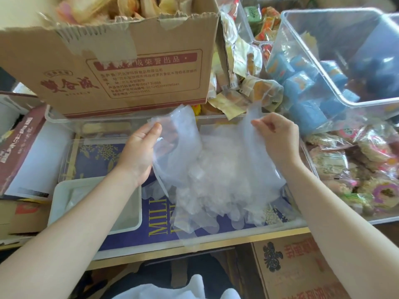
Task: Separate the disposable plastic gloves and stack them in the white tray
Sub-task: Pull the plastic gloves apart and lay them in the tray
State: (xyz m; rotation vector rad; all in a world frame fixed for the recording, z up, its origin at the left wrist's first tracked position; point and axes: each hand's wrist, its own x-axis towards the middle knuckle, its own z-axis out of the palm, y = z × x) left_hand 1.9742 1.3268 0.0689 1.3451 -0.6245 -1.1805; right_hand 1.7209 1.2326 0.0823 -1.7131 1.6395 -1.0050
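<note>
Underneath, clear bin (pixel 64 119); cardboard box (pixel 121 67) behind; snack packets (pixel 367 169) beside.

Cardboard box (pixel 121 61) walls the far side; white tray (pixel 95 203) lies open.

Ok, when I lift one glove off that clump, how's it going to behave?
Likely very floppy: the gloves sag in folds between the left hand and right hand. Probably featherlight, since a fingertip pinch holds the whole clump up. The thin clear sheets look stuck together, so neighbours may lift along.
</note>
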